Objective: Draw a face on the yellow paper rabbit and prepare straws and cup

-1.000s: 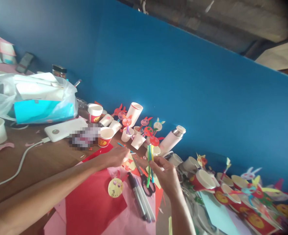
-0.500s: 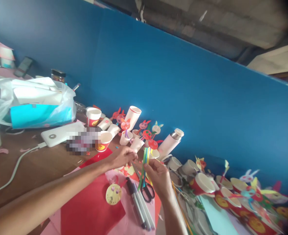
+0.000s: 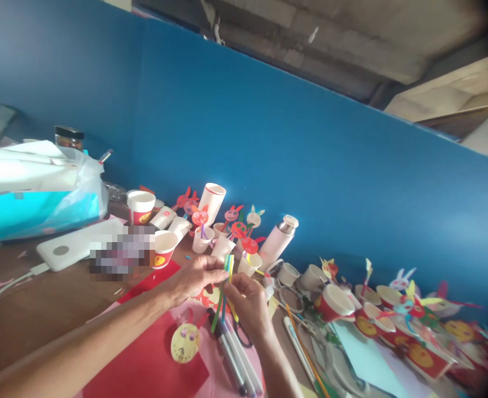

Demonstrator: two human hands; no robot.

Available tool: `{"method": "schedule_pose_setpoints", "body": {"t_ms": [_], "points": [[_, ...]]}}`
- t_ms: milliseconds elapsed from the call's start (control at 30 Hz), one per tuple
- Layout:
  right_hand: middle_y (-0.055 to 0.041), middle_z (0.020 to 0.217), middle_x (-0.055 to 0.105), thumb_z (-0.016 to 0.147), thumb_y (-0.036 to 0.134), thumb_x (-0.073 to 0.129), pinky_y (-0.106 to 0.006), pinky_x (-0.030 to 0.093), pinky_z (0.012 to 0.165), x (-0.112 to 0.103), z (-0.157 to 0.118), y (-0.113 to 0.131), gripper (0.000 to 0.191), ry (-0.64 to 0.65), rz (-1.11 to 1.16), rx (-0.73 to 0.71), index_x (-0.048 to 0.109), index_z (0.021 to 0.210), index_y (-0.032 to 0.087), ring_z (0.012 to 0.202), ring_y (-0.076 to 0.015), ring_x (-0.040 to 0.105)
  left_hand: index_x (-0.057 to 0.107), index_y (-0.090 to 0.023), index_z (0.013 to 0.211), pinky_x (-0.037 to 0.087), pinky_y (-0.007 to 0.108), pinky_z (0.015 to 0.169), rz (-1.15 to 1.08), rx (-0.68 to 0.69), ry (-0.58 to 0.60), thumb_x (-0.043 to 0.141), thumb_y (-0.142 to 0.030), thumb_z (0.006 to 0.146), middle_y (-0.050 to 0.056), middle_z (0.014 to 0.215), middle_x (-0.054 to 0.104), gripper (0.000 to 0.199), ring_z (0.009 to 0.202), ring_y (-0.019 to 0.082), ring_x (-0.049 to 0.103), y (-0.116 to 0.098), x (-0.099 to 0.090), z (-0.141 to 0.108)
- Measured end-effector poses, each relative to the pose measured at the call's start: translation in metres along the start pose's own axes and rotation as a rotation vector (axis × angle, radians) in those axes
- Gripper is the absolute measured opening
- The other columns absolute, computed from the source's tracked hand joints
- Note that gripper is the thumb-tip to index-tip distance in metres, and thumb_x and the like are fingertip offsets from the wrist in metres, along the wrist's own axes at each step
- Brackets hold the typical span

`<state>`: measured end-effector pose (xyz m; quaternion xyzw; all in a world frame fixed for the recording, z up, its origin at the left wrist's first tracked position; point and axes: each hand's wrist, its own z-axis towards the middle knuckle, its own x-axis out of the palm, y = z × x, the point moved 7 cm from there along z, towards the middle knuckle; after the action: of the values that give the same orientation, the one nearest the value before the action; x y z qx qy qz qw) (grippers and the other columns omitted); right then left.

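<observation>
My right hand pinches a bundle of thin green, blue and yellow strips that look like straws, held upright. From the other side my left hand has its thumb and fingers closed at the upper part of the same bundle. Below them lie several grey markers and scissors, partly hidden by my right hand and wrist. A round yellow paper face rests on red paper to the left of the markers.
Behind my hands stand paper cups with red paper faces, and a white thermos. More decorated cups crowd the right. On the left are a white power bank with a cable and a plastic bag. A blue partition rises behind.
My left hand has come to the top of the bundle, where its thumb and fingers now close. The camera view has shifted right, and the scissors are more covered by my right hand.
</observation>
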<state>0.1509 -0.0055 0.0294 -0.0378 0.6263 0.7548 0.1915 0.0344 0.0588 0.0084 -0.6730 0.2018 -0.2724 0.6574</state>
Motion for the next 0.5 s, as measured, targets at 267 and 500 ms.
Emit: {"method": "schedule_pose_setpoints", "body": {"t_ms": [267, 500], "points": [[0.0004, 0.063, 0.061, 0.074, 0.035, 0.065, -0.025, 0.042, 0.062, 0.005, -0.001, 0.0, 0.02, 0.048, 0.045, 0.001, 0.069, 0.071, 0.016, 0.062, -0.0135, 0.052, 0.067, -0.014, 0.077, 0.041, 0.026, 0.06, -0.007, -0.031, -0.034, 0.073, -0.045, 0.065, 0.0, 0.067, 0.058, 0.034, 0.063, 0.013, 0.052, -0.007, -0.003, -0.003], [0.0002, 0.065, 0.061, 0.075, 0.036, 0.067, -0.025, 0.042, 0.063, 0.007, 0.0, -0.005, 0.021, 0.056, 0.075, 0.011, 0.067, 0.07, 0.016, 0.063, -0.0132, 0.052, 0.064, -0.014, 0.074, 0.038, 0.026, 0.056, 0.016, -0.059, -0.019, 0.074, -0.05, 0.061, -0.001, 0.062, 0.056, 0.039, 0.056, 0.012, 0.05, -0.011, 0.0, -0.005]]}}
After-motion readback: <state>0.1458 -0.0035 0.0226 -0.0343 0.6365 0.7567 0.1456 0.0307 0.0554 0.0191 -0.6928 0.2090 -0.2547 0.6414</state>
